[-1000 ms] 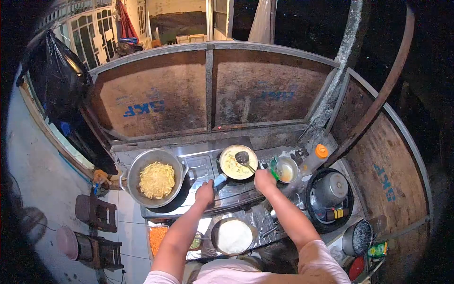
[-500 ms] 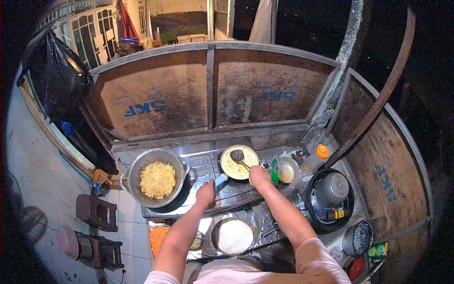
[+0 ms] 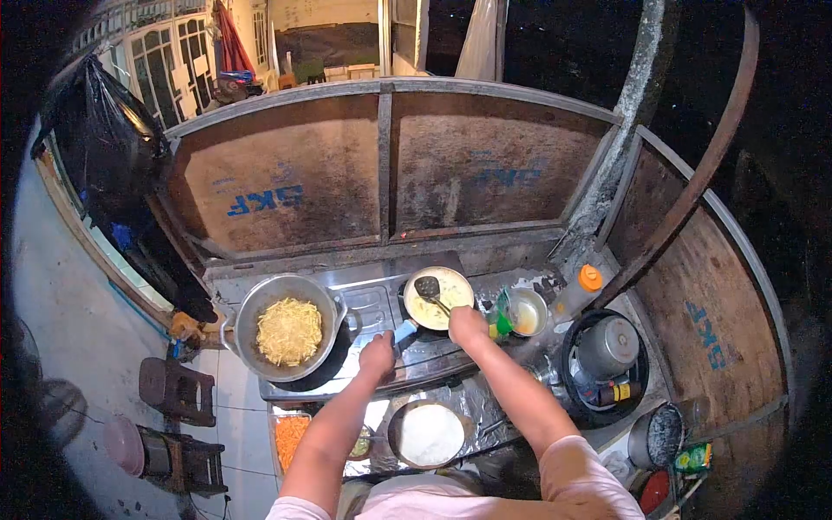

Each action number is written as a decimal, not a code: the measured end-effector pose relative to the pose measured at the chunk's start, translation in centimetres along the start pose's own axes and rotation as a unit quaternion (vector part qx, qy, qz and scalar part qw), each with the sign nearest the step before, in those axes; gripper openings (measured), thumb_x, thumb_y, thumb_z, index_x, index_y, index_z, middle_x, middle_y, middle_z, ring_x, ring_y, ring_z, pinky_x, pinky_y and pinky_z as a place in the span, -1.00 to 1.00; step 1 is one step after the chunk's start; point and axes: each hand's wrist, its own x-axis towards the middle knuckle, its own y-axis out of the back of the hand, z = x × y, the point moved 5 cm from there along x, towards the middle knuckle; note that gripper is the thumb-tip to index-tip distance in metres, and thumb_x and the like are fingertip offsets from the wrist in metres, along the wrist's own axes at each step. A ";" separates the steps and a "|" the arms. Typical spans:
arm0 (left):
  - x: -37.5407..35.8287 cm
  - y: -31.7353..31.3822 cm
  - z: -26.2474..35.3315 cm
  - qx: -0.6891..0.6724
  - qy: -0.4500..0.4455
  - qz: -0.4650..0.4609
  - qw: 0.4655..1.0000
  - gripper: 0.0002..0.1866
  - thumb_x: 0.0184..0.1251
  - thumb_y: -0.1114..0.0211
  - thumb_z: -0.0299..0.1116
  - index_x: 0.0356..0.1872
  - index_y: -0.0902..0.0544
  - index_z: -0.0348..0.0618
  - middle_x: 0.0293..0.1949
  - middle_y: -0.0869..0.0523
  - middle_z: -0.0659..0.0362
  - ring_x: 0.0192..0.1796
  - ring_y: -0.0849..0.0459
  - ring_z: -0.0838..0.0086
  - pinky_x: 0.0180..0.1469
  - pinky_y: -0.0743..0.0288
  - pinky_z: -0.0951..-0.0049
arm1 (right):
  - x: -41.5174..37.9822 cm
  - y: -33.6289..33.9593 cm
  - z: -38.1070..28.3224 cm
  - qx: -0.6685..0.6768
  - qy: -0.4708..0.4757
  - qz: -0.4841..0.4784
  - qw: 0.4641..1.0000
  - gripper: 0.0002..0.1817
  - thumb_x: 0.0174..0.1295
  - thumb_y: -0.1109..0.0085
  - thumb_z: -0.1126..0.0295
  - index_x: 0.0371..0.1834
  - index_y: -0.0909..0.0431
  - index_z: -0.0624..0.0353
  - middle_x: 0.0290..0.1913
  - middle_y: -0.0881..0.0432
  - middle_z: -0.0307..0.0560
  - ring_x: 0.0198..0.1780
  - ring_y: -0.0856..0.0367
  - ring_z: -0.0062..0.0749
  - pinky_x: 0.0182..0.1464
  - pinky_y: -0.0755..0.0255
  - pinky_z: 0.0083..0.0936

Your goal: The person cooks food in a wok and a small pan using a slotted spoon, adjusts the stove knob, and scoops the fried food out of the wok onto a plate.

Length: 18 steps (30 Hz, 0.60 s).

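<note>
Head view: on the shiny stove (image 3: 371,303), the round, blue-handled pan (image 3: 469,284) is gripped by the left hand (image 3: 377,354), the black ladle (image 3: 427,288) by the right hand (image 3: 469,327); bare metal separates pan from left-side pot (image 3: 248,322).

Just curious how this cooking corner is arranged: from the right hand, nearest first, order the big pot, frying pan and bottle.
1. Frying pan, just ahead-left of the right hand.
2. Bottle, to its right.
3. Big pot, far left.
</note>
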 end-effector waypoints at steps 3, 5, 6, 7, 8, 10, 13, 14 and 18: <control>0.0 -0.1 0.2 -0.003 -0.004 0.008 1.000 -0.65 0.23 -0.10 -0.43 0.07 -0.44 -0.08 -0.08 -0.61 -0.10 -0.07 -0.67 0.00 -0.06 -0.54 0.05 | -0.5 -0.6 0.8 0.008 -0.025 -0.002 1.000 -0.77 0.12 -0.06 0.48 -0.25 -0.69 0.28 -0.21 -0.69 0.28 -0.12 -0.70 0.10 -0.07 -0.59 -0.11; 0.2 -0.3 -0.1 -0.002 0.000 0.011 1.000 -0.64 0.22 -0.11 -0.42 0.07 -0.44 -0.08 -0.09 -0.61 -0.10 -0.08 -0.67 0.00 -0.07 -0.55 0.04 | -1.1 0.0 1.4 0.022 -0.018 0.003 1.000 -0.77 0.11 -0.07 0.48 -0.24 -0.68 0.30 -0.21 -0.68 0.30 -0.12 -0.70 0.12 -0.08 -0.59 -0.11; 0.3 -0.5 -0.2 -0.001 0.000 0.012 1.000 -0.64 0.21 -0.12 -0.43 0.07 -0.44 -0.08 -0.09 -0.61 -0.10 -0.08 -0.67 -0.01 -0.07 -0.54 0.04 | -2.1 1.0 1.3 0.022 -0.018 0.003 1.000 -0.77 0.11 -0.07 0.48 -0.24 -0.68 0.30 -0.21 -0.68 0.30 -0.12 -0.70 0.12 -0.08 -0.59 -0.11; 0.3 -0.6 -0.3 -0.001 -0.001 0.012 1.000 -0.63 0.20 -0.13 -0.43 0.07 -0.44 -0.08 -0.10 -0.61 -0.10 -0.09 -0.67 -0.01 -0.07 -0.54 0.03 | -3.5 2.5 1.0 0.022 -0.022 0.000 1.000 -0.76 0.10 -0.07 0.48 -0.24 -0.68 0.31 -0.21 -0.68 0.31 -0.12 -0.69 0.14 -0.08 -0.59 -0.10; 0.3 -0.6 -0.3 -0.002 -0.002 0.012 1.000 -0.63 0.20 -0.13 -0.43 0.07 -0.44 -0.08 -0.10 -0.61 -0.10 -0.09 -0.67 -0.01 -0.07 -0.54 0.03 | -4.3 3.3 1.2 0.022 -0.027 -0.003 0.999 -0.76 0.10 -0.07 0.48 -0.24 -0.68 0.32 -0.21 -0.68 0.32 -0.12 -0.69 0.15 -0.07 -0.59 -0.10; 0.2 -0.4 -0.3 -0.016 -0.010 0.022 1.000 -0.63 0.20 -0.12 -0.44 0.07 -0.44 -0.09 -0.09 -0.61 -0.10 -0.08 -0.67 -0.01 -0.07 -0.54 0.03 | -5.1 2.3 2.0 -0.013 -0.015 -0.002 1.000 -0.74 0.18 0.00 0.46 -0.24 -0.69 0.29 -0.17 -0.68 0.26 -0.13 -0.70 0.11 -0.09 -0.59 -0.07; 0.3 -0.4 -0.3 -0.020 -0.006 0.016 1.000 -0.62 0.20 -0.12 -0.45 0.08 -0.44 -0.09 -0.08 -0.61 -0.10 -0.08 -0.67 -0.01 -0.07 -0.54 0.03 | -6.1 0.5 2.9 -0.019 -0.022 -0.023 0.999 -0.75 0.18 0.00 0.45 -0.25 -0.70 0.28 -0.19 -0.69 0.24 -0.15 -0.71 0.11 -0.10 -0.59 -0.08; 0.4 -0.5 -0.3 -0.021 -0.006 0.015 1.000 -0.62 0.20 -0.12 -0.45 0.08 -0.44 -0.09 -0.08 -0.61 -0.10 -0.08 -0.67 -0.01 -0.07 -0.54 0.03 | -6.1 -0.5 3.3 -0.024 -0.027 -0.019 0.999 -0.75 0.18 0.00 0.45 -0.26 -0.70 0.28 -0.20 -0.69 0.24 -0.16 -0.71 0.12 -0.11 -0.60 -0.08; 0.5 -0.8 -0.5 -0.012 -0.007 0.005 1.000 -0.62 0.20 -0.12 -0.44 0.08 -0.44 -0.08 -0.08 -0.60 -0.11 -0.07 -0.66 -0.02 -0.06 -0.54 0.03 | -6.3 -0.7 3.4 -0.015 -0.038 -0.013 0.999 -0.75 0.18 -0.01 0.44 -0.26 -0.70 0.27 -0.22 -0.70 0.24 -0.14 -0.71 0.12 -0.11 -0.60 -0.09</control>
